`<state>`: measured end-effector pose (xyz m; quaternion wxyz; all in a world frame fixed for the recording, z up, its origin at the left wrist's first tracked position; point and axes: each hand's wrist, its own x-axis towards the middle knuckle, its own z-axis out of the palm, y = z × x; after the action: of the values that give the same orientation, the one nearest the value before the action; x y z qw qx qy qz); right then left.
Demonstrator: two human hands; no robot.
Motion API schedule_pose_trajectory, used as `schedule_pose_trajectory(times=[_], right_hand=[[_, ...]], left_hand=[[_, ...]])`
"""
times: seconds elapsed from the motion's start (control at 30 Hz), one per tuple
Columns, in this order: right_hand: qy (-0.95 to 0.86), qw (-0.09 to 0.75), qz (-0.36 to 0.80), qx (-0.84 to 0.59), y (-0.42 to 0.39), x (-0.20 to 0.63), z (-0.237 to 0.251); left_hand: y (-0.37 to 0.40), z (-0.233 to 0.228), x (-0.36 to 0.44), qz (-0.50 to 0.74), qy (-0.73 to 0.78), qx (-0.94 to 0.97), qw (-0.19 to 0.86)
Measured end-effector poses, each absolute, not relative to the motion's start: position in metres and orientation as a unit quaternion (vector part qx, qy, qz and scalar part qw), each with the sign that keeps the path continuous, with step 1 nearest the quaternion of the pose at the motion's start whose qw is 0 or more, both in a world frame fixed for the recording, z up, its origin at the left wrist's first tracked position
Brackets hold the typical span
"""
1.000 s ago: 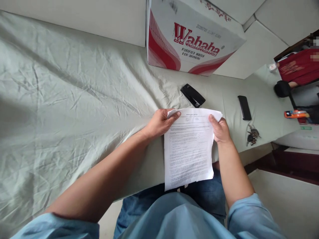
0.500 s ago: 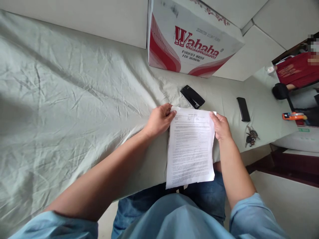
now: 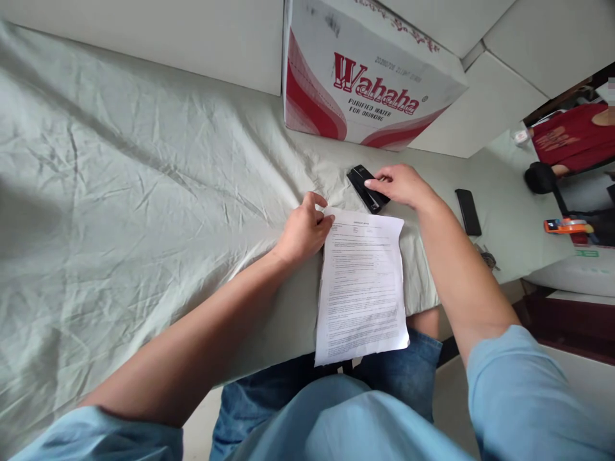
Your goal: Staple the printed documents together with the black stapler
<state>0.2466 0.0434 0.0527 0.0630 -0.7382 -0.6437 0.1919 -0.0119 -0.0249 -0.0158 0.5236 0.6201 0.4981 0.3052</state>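
My left hand (image 3: 310,224) pinches the top left corner of a sheaf of printed paper (image 3: 362,288). The paper's lower part hangs past the table edge over my lap, and its right side is free. Above the paper lies a black stapler (image 3: 368,187) on the cloth. My right hand (image 3: 398,184) has its thumb on top of the stapler and its fingers along the far side, closed round it.
A Wahaha water carton (image 3: 365,89) stands at the back on the pale green cloth (image 3: 168,179). To the right lie a black phone (image 3: 467,212), keys (image 3: 487,257) partly behind my forearm, and an orange tape dispenser (image 3: 567,226). Another person in a red shirt (image 3: 571,137) sits at far right.
My right hand has let go of the paper's top right corner and moved up to the stapler, taking hold of it. My left hand keeps its corner; the paper has shifted slightly left.
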Motion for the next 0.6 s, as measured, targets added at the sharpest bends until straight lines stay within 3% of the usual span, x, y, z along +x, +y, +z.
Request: schedule_pose_trajectory(times=[0.1, 0.6], right_hand=[[-0.643, 0.033, 0.198, -0.739, 0.059, 0.228, 0.05], [-0.625, 0.061, 0.216, -0.747, 0.053, 0.163, 0.051]], left_hand=[[-0.024, -0.018, -0.011, 0.298, 0.507, 0.621, 0.518], [-0.022, -0.019, -0.009, 0.292, 0.513, 0.613, 0.526]])
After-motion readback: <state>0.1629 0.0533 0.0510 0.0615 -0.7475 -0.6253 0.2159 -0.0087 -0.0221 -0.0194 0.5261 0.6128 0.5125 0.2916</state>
